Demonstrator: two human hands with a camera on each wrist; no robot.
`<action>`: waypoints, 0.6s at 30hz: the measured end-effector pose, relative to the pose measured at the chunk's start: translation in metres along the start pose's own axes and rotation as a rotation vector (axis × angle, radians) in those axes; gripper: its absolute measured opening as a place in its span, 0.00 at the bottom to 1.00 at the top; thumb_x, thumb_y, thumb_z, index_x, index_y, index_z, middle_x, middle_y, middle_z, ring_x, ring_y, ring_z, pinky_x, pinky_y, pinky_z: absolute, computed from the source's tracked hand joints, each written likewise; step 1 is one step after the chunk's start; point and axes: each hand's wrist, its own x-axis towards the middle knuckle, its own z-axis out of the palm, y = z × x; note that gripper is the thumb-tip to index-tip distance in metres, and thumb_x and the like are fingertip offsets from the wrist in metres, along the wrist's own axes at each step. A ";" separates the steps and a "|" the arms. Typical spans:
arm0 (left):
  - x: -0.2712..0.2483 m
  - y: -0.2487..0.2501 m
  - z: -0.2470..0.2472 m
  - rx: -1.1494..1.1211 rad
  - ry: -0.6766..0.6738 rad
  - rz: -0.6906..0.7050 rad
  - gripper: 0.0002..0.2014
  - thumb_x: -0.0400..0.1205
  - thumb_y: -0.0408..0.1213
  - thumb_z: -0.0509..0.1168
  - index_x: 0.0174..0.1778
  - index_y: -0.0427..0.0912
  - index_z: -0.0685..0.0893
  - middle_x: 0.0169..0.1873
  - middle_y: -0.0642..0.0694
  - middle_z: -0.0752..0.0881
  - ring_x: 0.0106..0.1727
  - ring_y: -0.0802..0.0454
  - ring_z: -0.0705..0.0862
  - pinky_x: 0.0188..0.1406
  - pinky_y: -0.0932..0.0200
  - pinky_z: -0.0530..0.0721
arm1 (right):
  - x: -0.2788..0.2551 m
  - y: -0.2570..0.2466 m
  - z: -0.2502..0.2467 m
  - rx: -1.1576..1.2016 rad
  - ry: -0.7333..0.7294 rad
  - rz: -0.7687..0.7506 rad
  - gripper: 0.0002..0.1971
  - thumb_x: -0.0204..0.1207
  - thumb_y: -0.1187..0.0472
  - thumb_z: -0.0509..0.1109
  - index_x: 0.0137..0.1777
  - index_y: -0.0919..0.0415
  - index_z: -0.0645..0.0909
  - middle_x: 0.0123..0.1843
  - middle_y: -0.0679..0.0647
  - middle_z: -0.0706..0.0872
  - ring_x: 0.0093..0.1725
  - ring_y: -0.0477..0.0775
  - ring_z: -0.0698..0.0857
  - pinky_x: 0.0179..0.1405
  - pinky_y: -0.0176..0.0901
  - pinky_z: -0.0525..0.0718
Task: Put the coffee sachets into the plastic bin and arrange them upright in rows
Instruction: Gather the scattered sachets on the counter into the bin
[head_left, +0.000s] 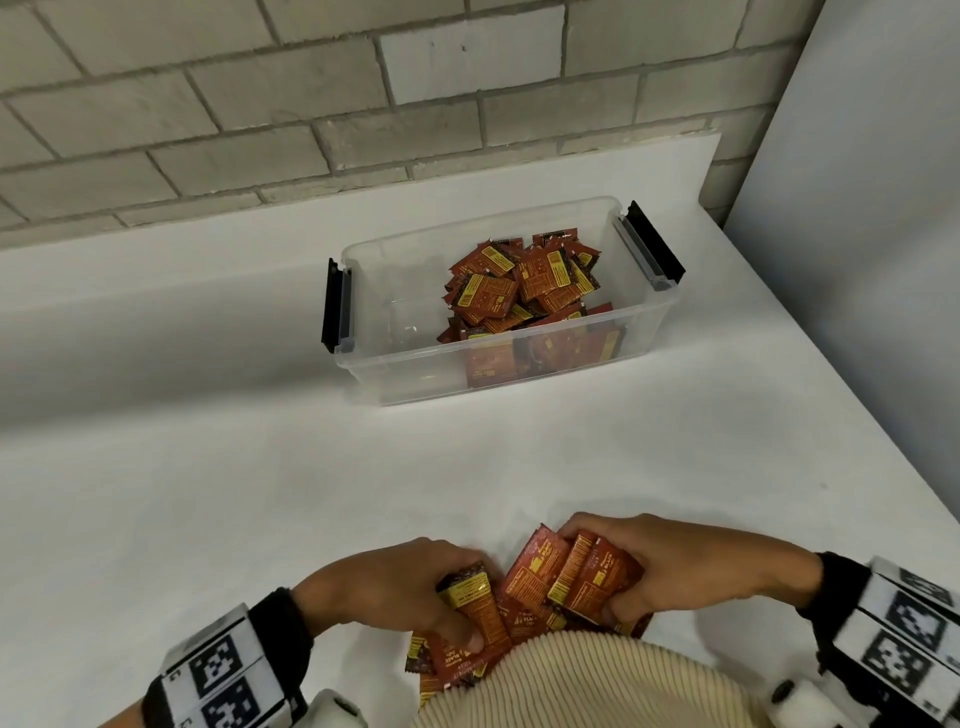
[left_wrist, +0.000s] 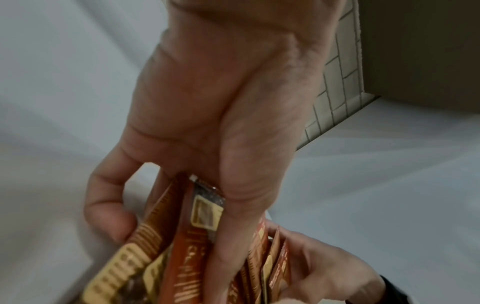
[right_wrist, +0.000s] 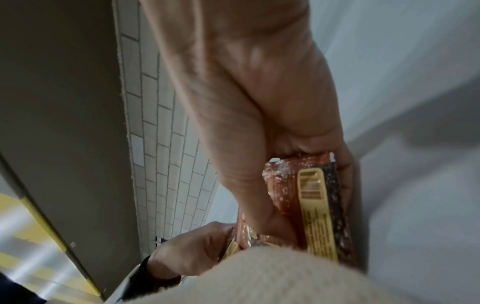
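A heap of red and yellow coffee sachets (head_left: 530, 592) lies at the table's near edge, partly hidden by my cream sweater. My left hand (head_left: 415, 587) grips a bunch of them from the left, thumb on top (left_wrist: 182, 246). My right hand (head_left: 665, 566) grips another bunch (right_wrist: 314, 205) from the right. The clear plastic bin (head_left: 395, 374) stands farther back at the middle. Many sachets (head_left: 524, 283) fill its right half, some upright against the front wall, others loose on top. Its left half is bare.
The white table (head_left: 208, 467) runs back to a grey brick wall (head_left: 260, 104). A grey panel (head_left: 857, 208) stands at the right edge. The bin has black latch handles (head_left: 335, 306) at both ends. My cream sweater (head_left: 571, 680) covers the nearest sachets.
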 end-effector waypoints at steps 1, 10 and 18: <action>0.002 0.001 -0.001 0.003 -0.001 0.003 0.16 0.76 0.43 0.75 0.56 0.61 0.82 0.56 0.56 0.88 0.55 0.58 0.87 0.55 0.62 0.84 | 0.002 0.001 0.000 0.027 0.002 0.001 0.25 0.72 0.59 0.77 0.67 0.44 0.74 0.59 0.46 0.86 0.57 0.47 0.86 0.57 0.43 0.86; -0.002 0.035 -0.066 -0.180 0.125 0.098 0.13 0.78 0.34 0.72 0.58 0.41 0.82 0.53 0.42 0.90 0.50 0.49 0.89 0.50 0.55 0.87 | 0.005 -0.023 -0.051 0.323 -0.004 -0.097 0.14 0.76 0.70 0.71 0.60 0.62 0.76 0.55 0.54 0.89 0.55 0.51 0.87 0.49 0.37 0.84; 0.012 0.094 -0.173 -0.368 0.620 0.185 0.18 0.75 0.38 0.74 0.59 0.48 0.78 0.48 0.47 0.90 0.47 0.50 0.91 0.41 0.54 0.88 | 0.016 -0.083 -0.166 0.484 0.493 -0.252 0.15 0.69 0.68 0.72 0.56 0.59 0.82 0.52 0.56 0.91 0.52 0.53 0.90 0.55 0.44 0.88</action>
